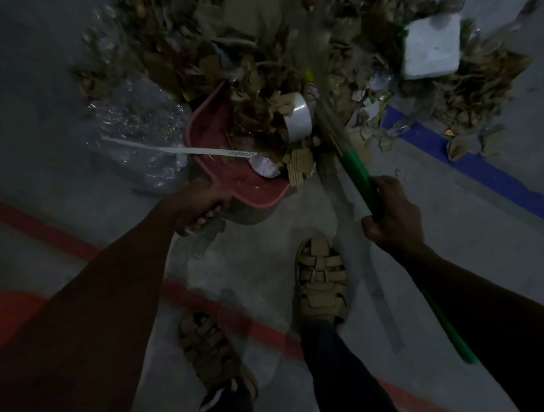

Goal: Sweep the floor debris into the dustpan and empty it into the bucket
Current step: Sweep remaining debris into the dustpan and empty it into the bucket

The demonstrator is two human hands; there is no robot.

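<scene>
Tan strapped sandals (320, 280) stand low in the frame on grey concrete. Above them, the left hand (199, 208) is closed around the red plastic dustpan (211, 129) handle, the right hand (394, 210) wrapped round the green-handled broom (356, 170). Mid-frame, a white strip (180, 149) reading "Crompton" crosses the dustpan; brown cardboard debris (262, 82) fills it and spreads toward the top.

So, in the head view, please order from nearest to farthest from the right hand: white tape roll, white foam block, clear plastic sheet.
From the right hand:
1. White tape roll, in the dustpan, up-left.
2. White foam block, far top right.
3. Clear plastic sheet, far left.
</scene>
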